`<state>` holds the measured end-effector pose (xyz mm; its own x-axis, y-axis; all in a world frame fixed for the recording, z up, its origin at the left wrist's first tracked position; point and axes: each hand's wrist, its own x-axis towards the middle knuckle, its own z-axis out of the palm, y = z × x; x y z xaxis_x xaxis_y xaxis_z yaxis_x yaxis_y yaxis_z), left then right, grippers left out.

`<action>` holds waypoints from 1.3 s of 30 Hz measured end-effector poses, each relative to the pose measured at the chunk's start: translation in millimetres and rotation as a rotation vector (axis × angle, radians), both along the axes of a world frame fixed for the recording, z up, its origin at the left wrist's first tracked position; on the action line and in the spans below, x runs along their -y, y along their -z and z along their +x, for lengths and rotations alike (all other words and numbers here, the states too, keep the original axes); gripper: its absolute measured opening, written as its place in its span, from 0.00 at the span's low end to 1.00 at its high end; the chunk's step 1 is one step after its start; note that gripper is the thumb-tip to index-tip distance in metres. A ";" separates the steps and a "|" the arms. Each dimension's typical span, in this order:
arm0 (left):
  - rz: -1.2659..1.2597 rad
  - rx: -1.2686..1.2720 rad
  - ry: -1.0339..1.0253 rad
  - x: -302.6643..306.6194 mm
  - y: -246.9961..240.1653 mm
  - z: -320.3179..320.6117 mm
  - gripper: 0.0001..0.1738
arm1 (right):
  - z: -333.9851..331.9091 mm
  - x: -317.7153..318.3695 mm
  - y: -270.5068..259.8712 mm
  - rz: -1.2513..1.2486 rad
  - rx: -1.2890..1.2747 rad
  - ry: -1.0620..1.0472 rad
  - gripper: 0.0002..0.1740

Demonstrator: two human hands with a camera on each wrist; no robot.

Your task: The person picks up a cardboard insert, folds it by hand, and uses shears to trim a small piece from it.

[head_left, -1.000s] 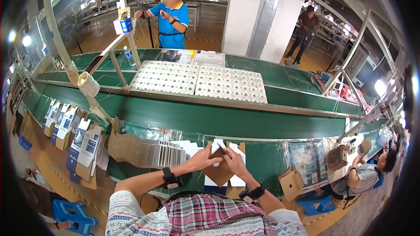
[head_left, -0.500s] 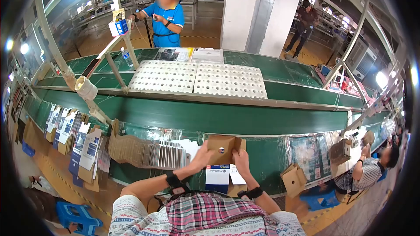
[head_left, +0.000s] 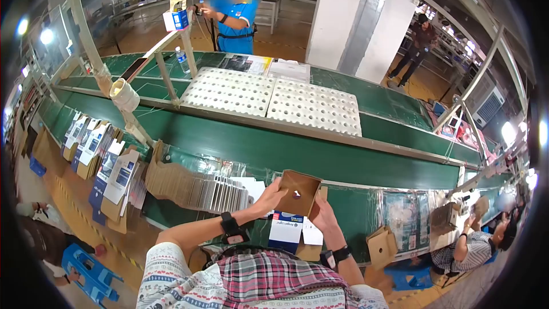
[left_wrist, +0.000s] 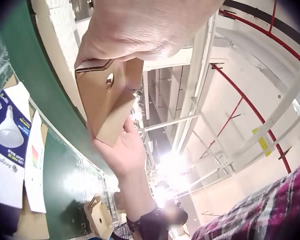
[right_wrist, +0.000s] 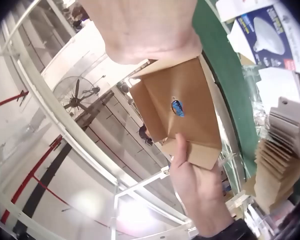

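Note:
Between both hands is a brown cardboard insert (head_left: 298,187), folded into a shallow tray with a round hole in its main panel. My left hand (head_left: 269,199) holds its left side; in the right wrist view the left thumb (right_wrist: 180,150) lies over a folded flap. My right hand (head_left: 324,217) grips the opposite side, fingers behind the cardboard in the left wrist view. Below the insert, on the green bench, lies a flat white and blue printed lamp carton (head_left: 286,230) with brown cardboard beside it.
A row of upright folded cardboard pieces (head_left: 189,186) stands to the left, with printed cartons (head_left: 117,171) beyond. Another folded insert (head_left: 381,246) sits at the right front edge. White perforated foam trays (head_left: 311,103) lie past the rail. A seated person (head_left: 472,246) is at right.
The cardboard insert, earlier held with a corner pointing down, has been raised and turned so its holed inside panel shows; it is now slightly tilted. Both hands keep hold. The head view has shifted.

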<state>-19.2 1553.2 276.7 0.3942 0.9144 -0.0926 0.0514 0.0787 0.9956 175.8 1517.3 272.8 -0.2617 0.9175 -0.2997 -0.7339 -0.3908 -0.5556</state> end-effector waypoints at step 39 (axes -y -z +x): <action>0.036 -0.385 0.337 4.0 10.4 -10.7 0.31 | 6.8 20.5 53.6 -0.070 0.647 0.250 0.14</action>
